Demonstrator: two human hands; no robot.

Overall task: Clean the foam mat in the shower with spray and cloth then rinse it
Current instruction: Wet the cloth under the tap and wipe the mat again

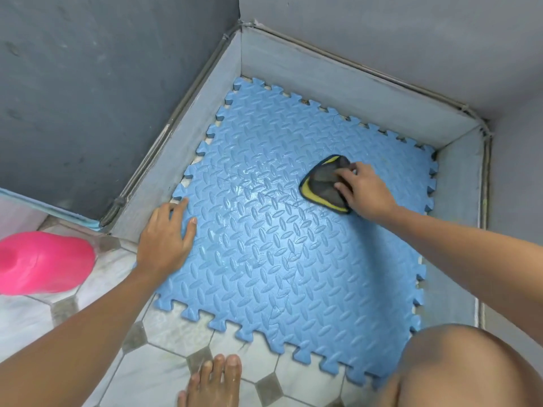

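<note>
Scrubbing is the step in hand, judging by how things lie: the right hand (363,189) presses a dark cloth (324,183) with a yellow edge flat onto the blue foam mat (279,245), fingers spread over its top and curled down on it rather than pinching it. The cloth sits near the mat's far right corner, just in from the right edge, with its long axis running roughly from the near right toward the far left. The left hand (166,237) lies palm down on the mat's left edge, fingers fairly wide and holding nothing, and seems to pin the mat against sliding.

The mat itself lies in the walled shower corner, its far and right edges close to the grey walls (338,83) and its near edge overhanging onto the patterned floor tiles (164,362). From the cloth, the large unwiped stretch of mat runs toward the near left, so the next strokes would likely pull back toward the body and across to the pinning hand. A sheen in the middle may be spray or water, though the view is too soft to be sure.

A pink container (44,262) lies on the tiles off the mat's left edge, nearer the left hand. A bare foot (213,380) and a knee (470,365) sit at the near edge
</note>
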